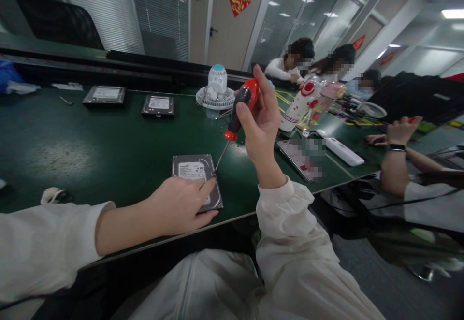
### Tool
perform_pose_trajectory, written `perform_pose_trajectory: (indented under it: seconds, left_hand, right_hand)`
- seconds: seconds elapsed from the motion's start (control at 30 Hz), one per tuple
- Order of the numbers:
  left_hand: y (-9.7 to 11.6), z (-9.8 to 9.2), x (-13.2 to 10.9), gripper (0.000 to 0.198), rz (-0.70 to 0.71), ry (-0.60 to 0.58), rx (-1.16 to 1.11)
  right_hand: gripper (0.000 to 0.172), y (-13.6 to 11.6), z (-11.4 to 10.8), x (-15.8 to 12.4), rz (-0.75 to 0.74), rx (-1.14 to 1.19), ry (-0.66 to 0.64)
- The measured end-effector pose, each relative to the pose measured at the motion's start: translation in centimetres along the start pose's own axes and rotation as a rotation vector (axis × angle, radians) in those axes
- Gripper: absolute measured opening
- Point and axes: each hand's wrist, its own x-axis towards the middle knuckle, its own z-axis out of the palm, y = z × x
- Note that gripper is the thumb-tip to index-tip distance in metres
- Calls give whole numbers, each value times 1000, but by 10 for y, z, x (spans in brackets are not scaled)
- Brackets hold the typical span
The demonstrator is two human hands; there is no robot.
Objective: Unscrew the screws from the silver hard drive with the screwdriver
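A silver hard drive [192, 166] with a white label lies on the green table near its front edge. My left hand [181, 201] holds it down, fingers across the top and thumb along the near edge. In my right hand [263, 126] is a red and black screwdriver [241, 109], its handle between thumb and fingers. The screwdriver slants down to the left, and its tip meets the drive's right edge, close to my left fingertips. Whether the tip sits in a screw is too small to tell.
Two more hard drives, one at the far left [105, 95] and another [157, 106], lie behind. A small white fan [216, 85] stands at the back. Rightward are a phone [297, 158], a white power bank [343, 152] and a white bottle [299, 105]. Several people sit at right.
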Motion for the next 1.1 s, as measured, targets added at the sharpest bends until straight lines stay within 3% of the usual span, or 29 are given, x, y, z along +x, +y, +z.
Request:
perform_pose_trajectory:
  seconds: [0.17, 0.33, 0.63, 0.93, 1.1]
  left_hand:
    - [0, 1, 0, 55, -2, 2, 2]
    - [0, 0, 0, 55, -7, -10, 8]
    - [1, -3, 0, 55, -11, -27, -11]
    - [0, -2, 0, 55, -6, -12, 3]
    - [-1, -2, 0, 55, -11, -21, 5]
  right_hand:
    - [52, 2, 1, -1, 41, 116, -17]
    - [55, 1, 3, -1, -9, -10, 54]
    - [56, -1, 1, -1, -20, 10, -36]
    - [58, 1, 4, -2, 1, -58, 58]
    - [53, 3, 1, -2, -33, -25, 26]
